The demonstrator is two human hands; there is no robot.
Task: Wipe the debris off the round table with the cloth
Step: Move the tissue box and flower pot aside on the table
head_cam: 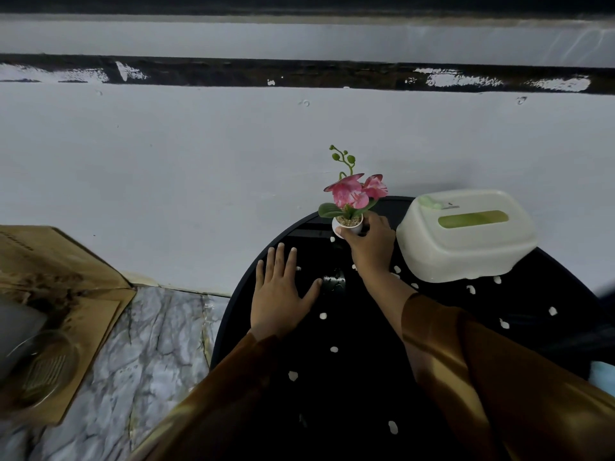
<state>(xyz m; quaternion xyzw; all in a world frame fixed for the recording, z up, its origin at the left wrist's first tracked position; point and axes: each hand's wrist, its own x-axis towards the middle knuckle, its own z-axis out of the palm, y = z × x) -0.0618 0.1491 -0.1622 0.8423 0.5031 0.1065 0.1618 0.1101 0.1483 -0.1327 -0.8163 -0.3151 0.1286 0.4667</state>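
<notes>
Wiping not started: white debris bits (322, 316) scattered all over the black round table (233, 314), none cleared. Cloth not clearly visible, maybe the pale blue edge at far right, can't tell. Right hand (369, 242) grips the small flower pot (348, 224) at the table's far edge, likely clearing it away first. Left hand (283, 291) flat on the tabletop, fingers spread, holding nothing. Tissue box (466, 237) sits on the right side. White wall (199, 154) behind, marble-pattern floor (153, 354), cardboard (60, 261) at left

One head-worn view looks forward and steeply down from close above the round black table (366, 377). It faces a pale painted wall (199, 144).
</notes>
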